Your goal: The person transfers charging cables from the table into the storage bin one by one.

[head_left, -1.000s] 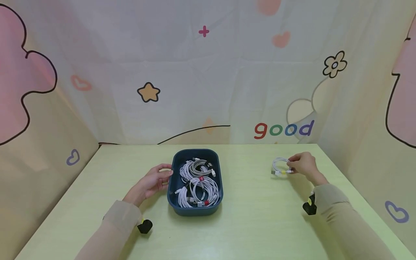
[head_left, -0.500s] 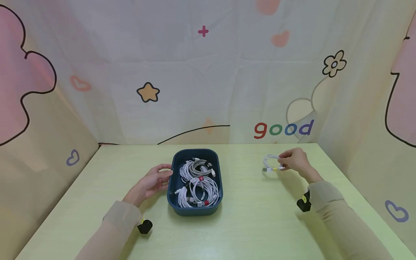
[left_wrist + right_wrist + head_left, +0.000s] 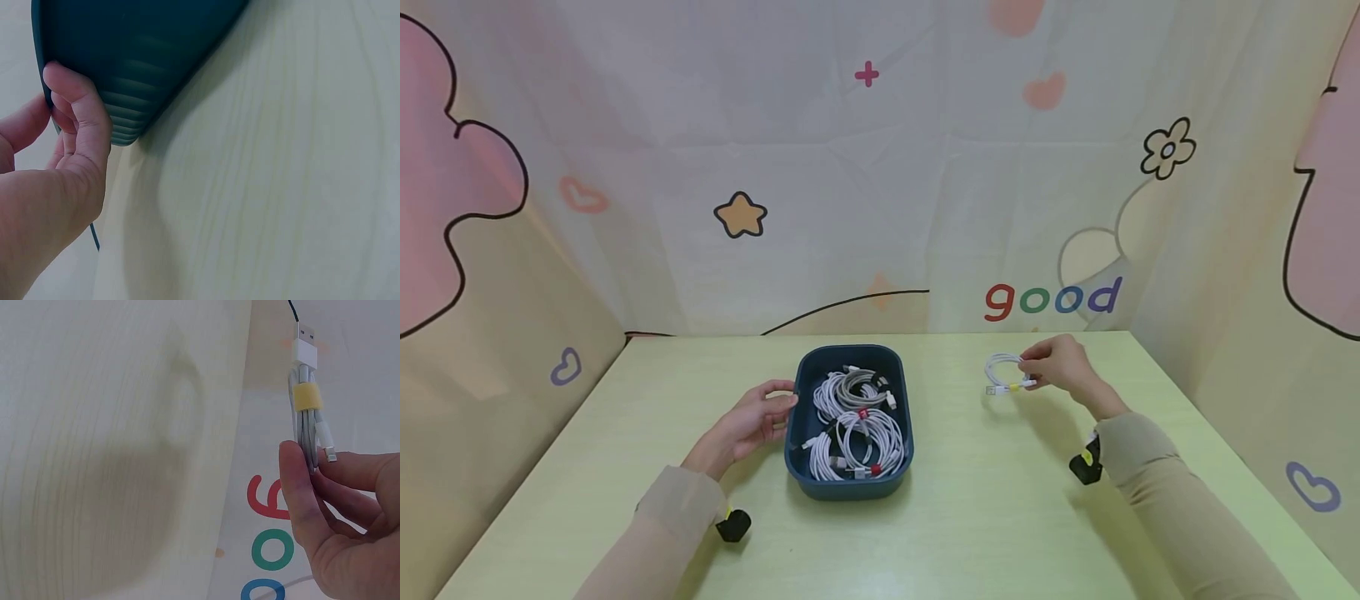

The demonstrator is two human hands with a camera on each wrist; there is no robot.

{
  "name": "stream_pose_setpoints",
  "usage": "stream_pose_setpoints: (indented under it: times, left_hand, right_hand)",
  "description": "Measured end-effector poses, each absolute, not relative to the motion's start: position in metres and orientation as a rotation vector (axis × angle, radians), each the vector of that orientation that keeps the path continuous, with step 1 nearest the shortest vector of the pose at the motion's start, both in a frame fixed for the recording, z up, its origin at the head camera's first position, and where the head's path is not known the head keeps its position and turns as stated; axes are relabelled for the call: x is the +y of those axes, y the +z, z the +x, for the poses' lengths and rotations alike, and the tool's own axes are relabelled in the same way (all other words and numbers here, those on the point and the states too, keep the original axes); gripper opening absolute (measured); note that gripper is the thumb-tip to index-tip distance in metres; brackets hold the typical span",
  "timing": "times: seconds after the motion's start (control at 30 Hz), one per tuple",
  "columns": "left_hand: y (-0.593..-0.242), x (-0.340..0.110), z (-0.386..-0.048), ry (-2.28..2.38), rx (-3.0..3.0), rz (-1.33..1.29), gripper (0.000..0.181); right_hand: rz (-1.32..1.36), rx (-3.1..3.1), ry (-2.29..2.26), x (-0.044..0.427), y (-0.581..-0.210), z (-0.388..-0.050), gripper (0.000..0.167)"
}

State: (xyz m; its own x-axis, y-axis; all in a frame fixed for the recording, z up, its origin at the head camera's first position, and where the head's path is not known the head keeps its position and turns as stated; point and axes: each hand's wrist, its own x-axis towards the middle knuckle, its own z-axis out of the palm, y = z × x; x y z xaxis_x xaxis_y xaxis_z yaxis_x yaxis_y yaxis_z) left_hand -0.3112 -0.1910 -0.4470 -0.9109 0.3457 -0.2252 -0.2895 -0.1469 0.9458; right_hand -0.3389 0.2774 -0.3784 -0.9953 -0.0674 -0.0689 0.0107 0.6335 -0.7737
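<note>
A dark blue plastic storage bin (image 3: 850, 490) stands on the table, holding several coiled white and grey cables (image 3: 871, 442), some with red or black ties. My left hand (image 3: 748, 425) is at its left side; in the left wrist view the curled fingers (image 3: 90, 125) lie against the outer wall and the thumb meets the rim. To the right, above the table, my right hand (image 3: 1063, 367) pinches a coiled white USB charging cable (image 3: 1000, 388). The right wrist view shows this cable's yellow tie (image 3: 307, 397), USB plug (image 3: 305, 344) and small connector (image 3: 330, 453).
The pale green table (image 3: 970, 500) meets a patterned curtain (image 3: 820, 167) at the back and sides. The word "good" (image 3: 1052, 300) is printed behind the right hand. A black wrist camera (image 3: 733, 526) hangs at the left sleeve, another camera (image 3: 1086, 468) at the right.
My right hand has carried the white charging cable leftward and slightly farther back, closer to the bin. The left hand and the bin have stayed in place.
</note>
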Motion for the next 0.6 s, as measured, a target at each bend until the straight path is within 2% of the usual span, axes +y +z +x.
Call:
stream_pose_setpoints:
  times: [0.6]
  left_hand:
    - [-0.447,-0.191,-0.311,2.113,1.702,0.068,0.052]
  right_hand:
    - [-0.218,2.670,-1.317,0.238,-0.365,-0.331,0.031]
